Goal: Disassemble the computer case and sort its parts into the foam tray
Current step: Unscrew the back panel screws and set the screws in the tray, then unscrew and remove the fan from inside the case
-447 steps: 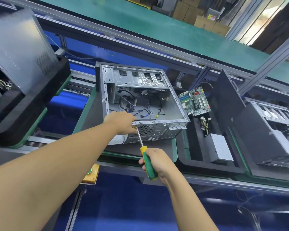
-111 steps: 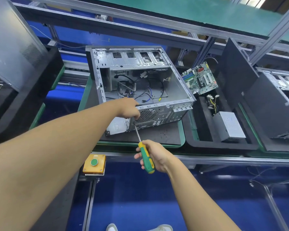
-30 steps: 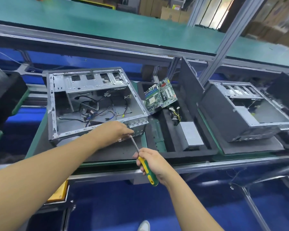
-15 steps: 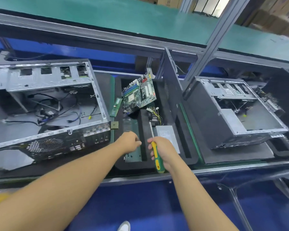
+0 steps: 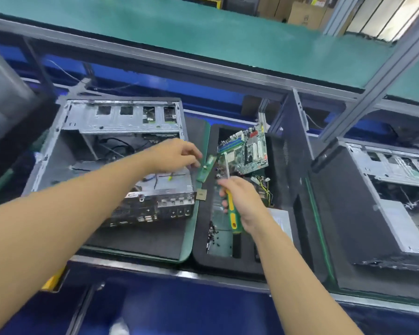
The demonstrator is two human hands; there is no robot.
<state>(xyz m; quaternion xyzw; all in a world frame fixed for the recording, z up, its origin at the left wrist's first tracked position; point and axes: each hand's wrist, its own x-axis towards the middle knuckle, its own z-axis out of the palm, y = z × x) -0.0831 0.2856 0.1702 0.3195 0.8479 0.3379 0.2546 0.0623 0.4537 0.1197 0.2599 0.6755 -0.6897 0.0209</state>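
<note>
Black foam forms the tray (image 5: 201, 252), which is set just right of the open computer case (image 5: 121, 122). The case is laid on its side on a dark mat (image 5: 143, 240), and loose cables are seen inside it.

A green-and-yellow screwdriver (image 5: 233, 217) is gripped in the right hand (image 5: 246, 201). The fingers are wrapped round the handle, and the metal shaft is pointed away over the tray toward a circuit board (image 5: 249, 151). That board is propped at a tilt in the tray's far compartment.

The left hand (image 5: 177, 154) is held above the case's right wall. Its fingers are loosely bent, with the tips turned toward a memory stick (image 5: 206, 168) at the tray's left edge. Because of blur, it cannot be told whether anything small is pinched.

A square chip (image 5: 201, 195) is seen just beside the case's rear corner. Small dark screws (image 5: 212, 234) are gathered in a near compartment of the tray. A grey power supply (image 5: 282, 220) is partly hidden behind the right forearm. A dark side panel (image 5: 293, 151) is stood upright along the tray's right side, and a second case (image 5: 392, 206) is seen beyond it.
</note>
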